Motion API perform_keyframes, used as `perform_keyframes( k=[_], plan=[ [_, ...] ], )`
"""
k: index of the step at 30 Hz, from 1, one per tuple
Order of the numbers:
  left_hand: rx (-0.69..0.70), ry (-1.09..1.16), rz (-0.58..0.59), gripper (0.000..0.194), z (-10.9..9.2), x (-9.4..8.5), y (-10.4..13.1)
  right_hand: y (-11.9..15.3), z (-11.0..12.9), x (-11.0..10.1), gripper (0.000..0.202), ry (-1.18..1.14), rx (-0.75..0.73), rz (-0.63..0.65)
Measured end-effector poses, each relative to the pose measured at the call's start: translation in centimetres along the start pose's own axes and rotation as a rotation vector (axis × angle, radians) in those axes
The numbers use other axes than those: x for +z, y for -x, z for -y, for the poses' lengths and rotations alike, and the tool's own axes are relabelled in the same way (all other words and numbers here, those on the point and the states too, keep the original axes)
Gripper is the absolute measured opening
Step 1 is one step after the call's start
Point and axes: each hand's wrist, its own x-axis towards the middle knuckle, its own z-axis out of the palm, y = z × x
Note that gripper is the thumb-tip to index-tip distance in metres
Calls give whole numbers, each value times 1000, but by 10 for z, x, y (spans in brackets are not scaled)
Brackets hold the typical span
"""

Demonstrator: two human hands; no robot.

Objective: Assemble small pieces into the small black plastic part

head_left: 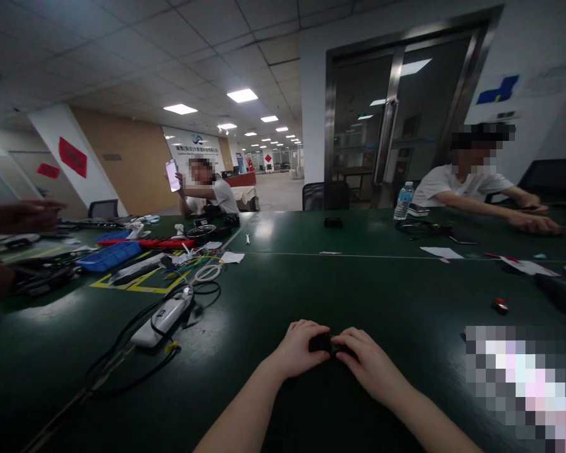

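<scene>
While another person's blurred hand (21, 217) shows at the left edge of the frame, a blue tray (110, 257) lies in the left part, near tangled cables. Lower and nearer the middle, a white power strip (163, 319) rests on the green table (283, 289). In the lower middle of the frame, the left hand (302, 349) has its thumb and fingers closed on the left end of a small black object (319, 343). The right hand (365, 358) grips the object's right end; whether it is one piece or two, I cannot tell. Right of centre, a water bottle (403, 204) stands upright near a seated person in a white shirt (466, 185). A small red item (500, 306) lies at the right.
</scene>
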Motion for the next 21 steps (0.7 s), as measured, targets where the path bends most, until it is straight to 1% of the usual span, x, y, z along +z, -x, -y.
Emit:
perform_keyframes(
  k=[8,11,14,17,21],
  plan=[
    [15,4,-5,45,1,1,0,1,1,1,26,0,-5,-21],
    [0,-5,4,45,-1,0,0,1,-1,2,26,-12,-12,-19],
    [-18,-22,26,47,-2,0,0,-1,-10,5,27,-21,-9,-8],
    [-24,-12,46,51,0,-1,-2,-6,-27,12,29,-8,-13,13],
    [-34,-13,87,52,2,-2,-4,-12,-42,20,31,-6,-4,-8]
  ],
)
